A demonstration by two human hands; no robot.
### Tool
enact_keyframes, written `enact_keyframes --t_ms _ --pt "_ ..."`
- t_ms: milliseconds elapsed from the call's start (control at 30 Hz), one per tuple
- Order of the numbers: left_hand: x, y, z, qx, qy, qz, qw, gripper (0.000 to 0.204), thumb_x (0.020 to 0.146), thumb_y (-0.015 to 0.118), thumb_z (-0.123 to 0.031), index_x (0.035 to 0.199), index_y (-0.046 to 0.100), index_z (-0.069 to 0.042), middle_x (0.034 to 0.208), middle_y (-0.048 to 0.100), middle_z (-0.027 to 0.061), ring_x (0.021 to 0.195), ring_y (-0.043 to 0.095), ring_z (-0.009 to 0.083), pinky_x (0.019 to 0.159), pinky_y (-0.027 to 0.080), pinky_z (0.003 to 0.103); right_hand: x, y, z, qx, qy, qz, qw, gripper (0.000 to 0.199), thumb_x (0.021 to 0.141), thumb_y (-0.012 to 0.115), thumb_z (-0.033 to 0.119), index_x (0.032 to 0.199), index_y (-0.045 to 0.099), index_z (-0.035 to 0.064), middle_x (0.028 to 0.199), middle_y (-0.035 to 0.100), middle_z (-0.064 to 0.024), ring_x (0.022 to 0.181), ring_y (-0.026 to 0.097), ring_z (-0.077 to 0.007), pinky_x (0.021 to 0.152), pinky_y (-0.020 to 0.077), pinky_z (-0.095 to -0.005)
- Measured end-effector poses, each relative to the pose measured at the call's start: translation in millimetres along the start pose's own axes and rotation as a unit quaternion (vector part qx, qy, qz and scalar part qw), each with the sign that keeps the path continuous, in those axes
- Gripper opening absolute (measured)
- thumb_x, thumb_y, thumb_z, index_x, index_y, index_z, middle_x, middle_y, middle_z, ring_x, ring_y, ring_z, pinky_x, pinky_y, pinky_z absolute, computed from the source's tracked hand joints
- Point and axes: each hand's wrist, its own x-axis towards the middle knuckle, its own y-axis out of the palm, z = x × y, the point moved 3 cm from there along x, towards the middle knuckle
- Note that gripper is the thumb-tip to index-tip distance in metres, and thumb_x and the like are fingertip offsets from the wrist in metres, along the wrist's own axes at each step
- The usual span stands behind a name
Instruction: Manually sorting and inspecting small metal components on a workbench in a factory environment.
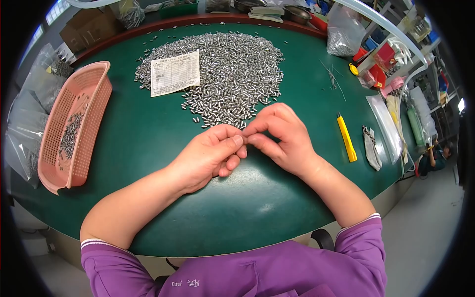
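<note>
A wide heap of small silvery metal cylinders (237,74) covers the far middle of the green table (148,148). In front of its near tip, my two hands meet. My left hand (220,148) is closed, thumb pressed against the curled fingers. My right hand (279,133) pinches with thumb and forefinger right at the left fingertips. Whatever lies between the fingers is too small or too covered to name. A printed paper slip (175,73) rests on the left part of the heap.
At the left stands a pink plastic basket (94,123) with some small metal parts inside. A yellow utility knife (347,138), a crumpled glove-like cloth (371,147) and thin wires (336,79) lie to the right. Bags of parts (344,34) and a cardboard box (91,27) line the edges.
</note>
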Motion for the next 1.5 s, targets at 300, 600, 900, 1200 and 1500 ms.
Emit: enact_keyframes --t_ms 300,600,900,1200,1500 --pt "0 -1 1 -0.03 -0.015 -0.004 0.999 0.024 0.097 0.04 -0.025 0.099 0.05 -0.003 0.082 0.053 0.0057 0.058 0.045 0.0087 0.047 0.037 0.02 -1 -5 -28 -0.115 0.076 -0.056 0.989 0.013 0.075 0.065 0.008 0.087 0.063 0.0106 0.085 0.056 -0.0037 0.083 0.054 -0.0233 0.073 0.0451 -0.0345" --pt "0 1 -1 -0.055 -0.008 -0.025 0.998 0.025 0.096 0.038 -0.025 0.096 0.05 -0.003 0.084 0.052 0.0081 0.059 0.044 0.0105 0.048 0.034 0.022 -2 0 -33 -0.119 0.121 -0.014 0.985 0.013 0.073 0.067 0.012 0.085 0.063 0.011 0.085 0.053 -0.0053 0.083 0.053 -0.0246 0.074 0.0451 -0.036" --pt "0 2 -2 -0.039 -0.009 -0.015 0.999 0.017 0.095 0.045 -0.02 0.099 0.049 -0.004 0.084 0.053 0.0066 0.058 0.043 0.0089 0.046 0.033 0.02 -4 2 -34 -0.125 0.161 0.002 0.979 0.01 0.073 0.066 0.012 0.08 0.06 0.0067 0.086 0.054 -0.0068 0.083 0.055 -0.0251 0.073 0.0456 -0.0362" --pt "0 3 -2 -0.014 0.002 -0.021 1.0 0.019 0.092 0.051 -0.014 0.106 0.046 -0.003 0.085 0.053 0.0048 0.059 0.046 0.0062 0.047 0.037 0.018 -4 8 -2 0.125 0.138 0.016 0.982 0.009 0.08 0.063 0.008 0.089 0.061 0.0056 0.089 0.053 -0.0061 0.076 0.055 -0.0148 0.065 0.046 -0.0256" --pt "-1 3 0 -0.023 0.006 -0.03 0.999 0.014 0.094 0.049 -0.018 0.101 0.049 -0.006 0.079 0.052 0.0026 0.057 0.043 0.0054 0.045 0.033 0.017 -3 4 0 0.109 0.077 -0.022 0.991 0.014 0.078 0.063 0.007 0.092 0.064 0.0084 0.087 0.055 -0.0055 0.082 0.056 -0.0185 0.069 0.0467 -0.0289"
